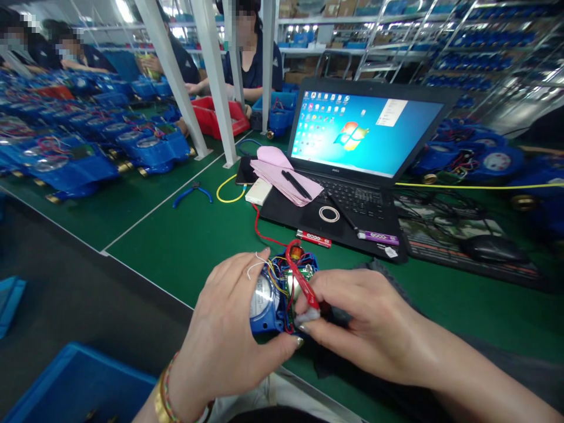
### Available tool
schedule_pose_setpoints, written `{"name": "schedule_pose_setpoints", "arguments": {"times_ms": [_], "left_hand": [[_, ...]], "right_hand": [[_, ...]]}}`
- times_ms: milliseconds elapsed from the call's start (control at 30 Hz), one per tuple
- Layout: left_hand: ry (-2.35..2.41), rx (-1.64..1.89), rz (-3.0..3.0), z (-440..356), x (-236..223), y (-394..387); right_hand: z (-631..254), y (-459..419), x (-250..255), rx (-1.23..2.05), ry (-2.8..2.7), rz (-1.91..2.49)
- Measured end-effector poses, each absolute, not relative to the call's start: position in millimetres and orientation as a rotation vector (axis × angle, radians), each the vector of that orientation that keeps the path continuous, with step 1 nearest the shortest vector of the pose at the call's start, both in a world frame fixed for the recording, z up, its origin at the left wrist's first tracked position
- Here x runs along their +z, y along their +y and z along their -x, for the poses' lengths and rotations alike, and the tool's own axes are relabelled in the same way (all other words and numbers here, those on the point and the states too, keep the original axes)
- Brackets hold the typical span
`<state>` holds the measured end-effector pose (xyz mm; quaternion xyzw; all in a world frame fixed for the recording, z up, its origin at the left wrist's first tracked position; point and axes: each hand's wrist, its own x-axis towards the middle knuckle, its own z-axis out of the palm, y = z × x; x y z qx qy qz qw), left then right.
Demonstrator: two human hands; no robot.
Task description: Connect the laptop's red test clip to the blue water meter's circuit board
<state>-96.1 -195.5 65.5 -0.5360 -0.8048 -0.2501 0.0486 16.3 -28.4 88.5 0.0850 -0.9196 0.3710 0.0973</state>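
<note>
A blue meter housing point(264, 323) with a round dial, a green circuit board point(292, 283) and thin coloured wires is at the table's near edge. My left hand point(233, 320) is curved around its left side, fingers at the top and thumb at the lower edge. My right hand point(365, 317) pinches the red-wrapped end of a cable point(301, 278) over the board. A greyish-white tip point(307, 318) shows between thumb and fingers; what it touches underneath is hidden. The cable arches over the board and joins a red cord point(259, 231) running to a white box point(259, 191).
Behind the meter stands an open laptop point(352, 135) with a pink cloth point(286, 176) and pens on it. Blue-handled pliers point(192, 194) lie to the left, a mouse point(493, 249) to the right. White posts point(215, 88), a red bin point(220, 117) and several blue meters point(150, 147) stand farther back.
</note>
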Motion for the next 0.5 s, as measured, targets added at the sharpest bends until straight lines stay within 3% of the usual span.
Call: {"name": "schedule_pose_setpoints", "arguments": {"times_ms": [500], "left_hand": [[-2.464,-0.848,1.591,93.4,65.3,-196.4]], "right_hand": [[-15.0,-31.0,86.1,1.103,-2.734,-0.245]]}}
